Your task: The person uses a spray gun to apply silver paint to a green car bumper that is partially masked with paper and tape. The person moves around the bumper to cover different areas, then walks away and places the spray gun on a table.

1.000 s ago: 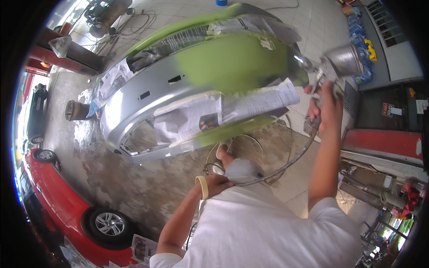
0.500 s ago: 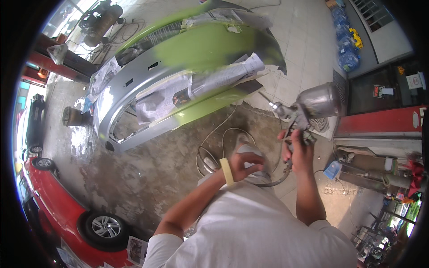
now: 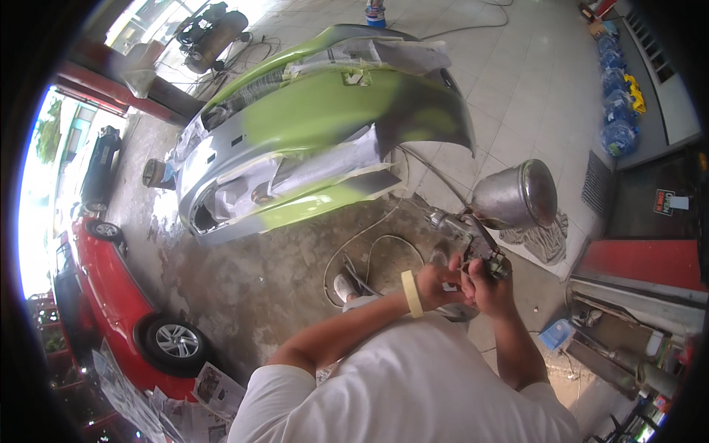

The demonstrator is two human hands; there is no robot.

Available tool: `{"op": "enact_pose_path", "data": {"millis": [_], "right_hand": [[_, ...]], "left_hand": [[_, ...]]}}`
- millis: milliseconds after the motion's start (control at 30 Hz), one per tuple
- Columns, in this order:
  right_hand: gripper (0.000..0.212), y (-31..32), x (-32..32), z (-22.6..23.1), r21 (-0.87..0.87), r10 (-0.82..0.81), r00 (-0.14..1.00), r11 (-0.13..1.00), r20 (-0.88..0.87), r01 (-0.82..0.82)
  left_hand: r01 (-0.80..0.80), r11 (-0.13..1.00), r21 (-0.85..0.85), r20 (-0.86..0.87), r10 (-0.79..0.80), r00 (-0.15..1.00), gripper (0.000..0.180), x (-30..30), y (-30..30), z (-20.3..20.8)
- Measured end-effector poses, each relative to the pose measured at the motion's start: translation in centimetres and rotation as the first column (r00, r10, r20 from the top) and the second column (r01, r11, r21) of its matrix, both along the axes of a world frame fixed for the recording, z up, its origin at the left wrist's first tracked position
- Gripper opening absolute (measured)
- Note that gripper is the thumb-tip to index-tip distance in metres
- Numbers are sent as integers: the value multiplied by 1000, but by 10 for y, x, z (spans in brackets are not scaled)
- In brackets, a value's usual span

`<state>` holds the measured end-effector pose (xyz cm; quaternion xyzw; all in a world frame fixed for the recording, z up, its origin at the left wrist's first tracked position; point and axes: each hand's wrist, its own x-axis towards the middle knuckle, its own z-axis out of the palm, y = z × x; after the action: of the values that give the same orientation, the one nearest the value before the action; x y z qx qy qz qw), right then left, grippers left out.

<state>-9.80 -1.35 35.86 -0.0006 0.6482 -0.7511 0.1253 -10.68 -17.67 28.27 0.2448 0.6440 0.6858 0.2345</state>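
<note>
My right hand is wrapped round the handle of a metal spray gun, whose large silver paint cup sits tilted on top. Pressed close beside it, my left hand has its fingers curled in at the base of the gun's handle; what they pinch there is hidden. A pale yellow ring like a tape roll circles my left wrist. Ahead to the left stands a car bumper, grey at its left end, yellow-green in the middle and dark at the right, with masking paper over its openings.
An air hose loops across the wet concrete by my feet. A red car is parked at left, and a compressor stands at the far left. Blue water bottles line the right wall. A rag lies on the tiles.
My left hand has moved right from in front of my body to the spray gun. The gun has come lower, and its cup has tilted. My view has shifted, moving the bumper within the picture.
</note>
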Motion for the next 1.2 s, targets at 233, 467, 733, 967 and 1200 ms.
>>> {"op": "enact_pose_path", "data": {"millis": [233,467,733,967,1200], "right_hand": [[51,123,-33,13,54,25,998,998,52,-28],[43,181,-65,28,189,45,996,982,-73,-31],[64,221,-136,23,183,250,968,954,-35,-239],[70,218,-269,28,134,497,864,864,-79,-485],[65,229,-380,20,108,600,799,797,-24,-595]], "left_hand": [[51,998,44,-20,-50,999,23,-33,126,9],[3,987,-158,26,1,1000,24,-83,149,23],[-69,958,-278,125,107,986,27,-141,136,3],[162,912,-376,139,-118,983,31,-232,180,-17],[-25,917,-399,-124,-27,992,34,-325,213,-14]]}}
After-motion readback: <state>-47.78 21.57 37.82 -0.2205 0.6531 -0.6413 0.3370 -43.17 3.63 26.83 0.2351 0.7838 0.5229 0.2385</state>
